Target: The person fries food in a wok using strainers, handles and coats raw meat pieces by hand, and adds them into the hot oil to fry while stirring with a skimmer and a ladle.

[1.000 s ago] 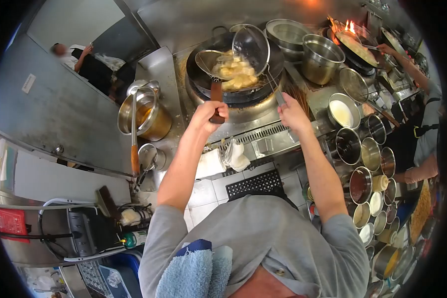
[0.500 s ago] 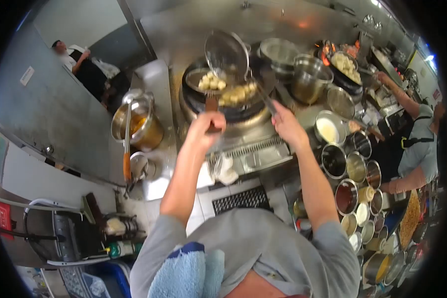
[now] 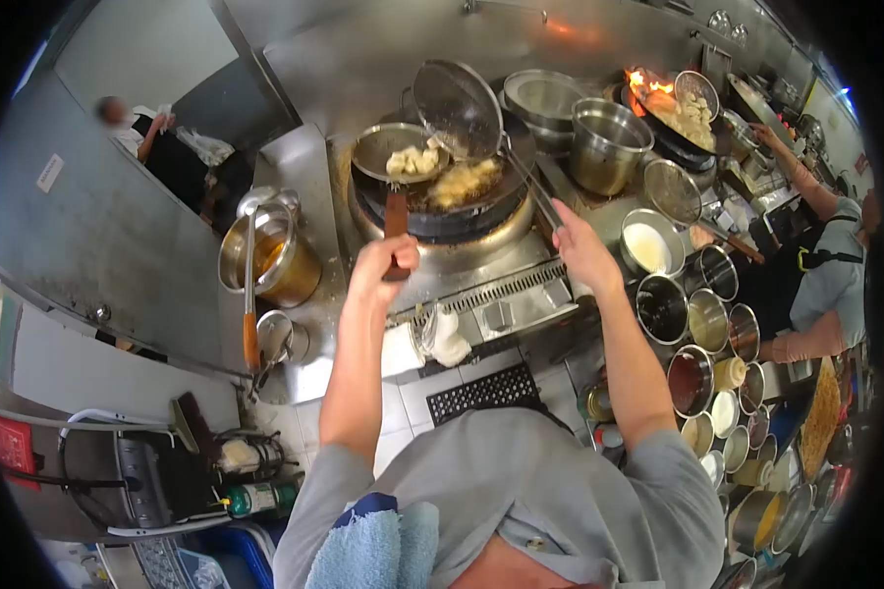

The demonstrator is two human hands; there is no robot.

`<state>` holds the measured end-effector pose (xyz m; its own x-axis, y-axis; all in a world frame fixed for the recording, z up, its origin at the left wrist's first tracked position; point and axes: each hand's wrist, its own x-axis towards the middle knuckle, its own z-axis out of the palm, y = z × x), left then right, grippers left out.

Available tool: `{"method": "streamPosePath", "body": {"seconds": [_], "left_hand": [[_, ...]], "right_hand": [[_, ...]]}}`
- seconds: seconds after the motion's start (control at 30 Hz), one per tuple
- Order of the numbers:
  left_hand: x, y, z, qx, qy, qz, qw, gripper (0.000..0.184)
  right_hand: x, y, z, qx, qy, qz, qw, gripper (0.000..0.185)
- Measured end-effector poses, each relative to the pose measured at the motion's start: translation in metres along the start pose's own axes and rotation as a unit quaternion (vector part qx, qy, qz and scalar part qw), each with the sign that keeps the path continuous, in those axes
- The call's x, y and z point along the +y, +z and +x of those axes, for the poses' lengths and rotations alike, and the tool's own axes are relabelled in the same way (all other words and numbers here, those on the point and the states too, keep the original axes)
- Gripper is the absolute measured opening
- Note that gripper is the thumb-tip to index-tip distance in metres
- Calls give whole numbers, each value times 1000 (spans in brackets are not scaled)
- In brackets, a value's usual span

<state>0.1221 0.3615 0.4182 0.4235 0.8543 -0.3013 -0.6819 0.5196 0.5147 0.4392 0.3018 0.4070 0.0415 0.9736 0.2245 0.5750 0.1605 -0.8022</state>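
Observation:
My left hand (image 3: 385,267) is wrapped round the brown wooden handle of a strainer (image 3: 371,149). Several pale chunks of food (image 3: 413,160) lie in that strainer, over the left side of a dark wok (image 3: 442,218). My right hand (image 3: 583,245) grips the long metal handle of a second, dark mesh strainer (image 3: 458,106), which is tilted up above the wok. Golden pieces of food (image 3: 465,184) sit in the wok beneath it, somewhat blurred.
Metal pots (image 3: 611,147) stand right of the wok, and a pot of orange liquid (image 3: 277,257) stands left. Another person's arm (image 3: 801,177) reaches to a flaming wok (image 3: 683,123). Sauce containers (image 3: 690,381) crowd the right side. A person (image 3: 172,162) is at the back left.
Some pale food is now in the left strainer, separate from the golden pieces in the wok. My left hand has shifted slightly left and down. The other person's strainer now holds food, raised over the flaming wok.

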Motion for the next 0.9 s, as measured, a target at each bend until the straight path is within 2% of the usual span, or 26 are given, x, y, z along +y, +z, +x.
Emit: {"method": "streamPosePath", "body": {"seconds": [0.03,0.07,0.17,0.23,0.27,0.4,0.5,0.53,0.73,0.9], "left_hand": [[0,-7,2,-6,-1,14,1000,4],[-3,-13,0,-5,27,109,994,7],[-7,3,-9,59,42,104,992,6],[0,0,-11,-18,23,143,989,4],[-3,2,-14,20,37,132,990,2],[7,-16,-9,-10,-31,-37,999,5],[-1,-17,-15,-4,-30,-46,998,7],[-4,-18,-17,-26,-25,-54,998,8],[-21,-5,-24,-7,12,-15,1000,8],[-24,-4,-24,9,44,73,996,8]], "right_hand": [[2,4,-10,-12,18,2,1000,47],[0,4,-8,-14,26,3,1000,47],[10,3,-1,-7,24,7,1000,48],[2,0,-2,-25,27,2,999,48],[2,1,-5,-18,4,-6,1000,48],[-18,-7,-18,-59,2,-35,998,56],[-24,-11,-23,-67,-24,-98,993,56],[-22,-9,-21,-68,-47,-124,989,63],[-17,4,-11,-38,-102,-160,981,68],[-28,-15,-10,-80,-76,-161,981,67]]}}
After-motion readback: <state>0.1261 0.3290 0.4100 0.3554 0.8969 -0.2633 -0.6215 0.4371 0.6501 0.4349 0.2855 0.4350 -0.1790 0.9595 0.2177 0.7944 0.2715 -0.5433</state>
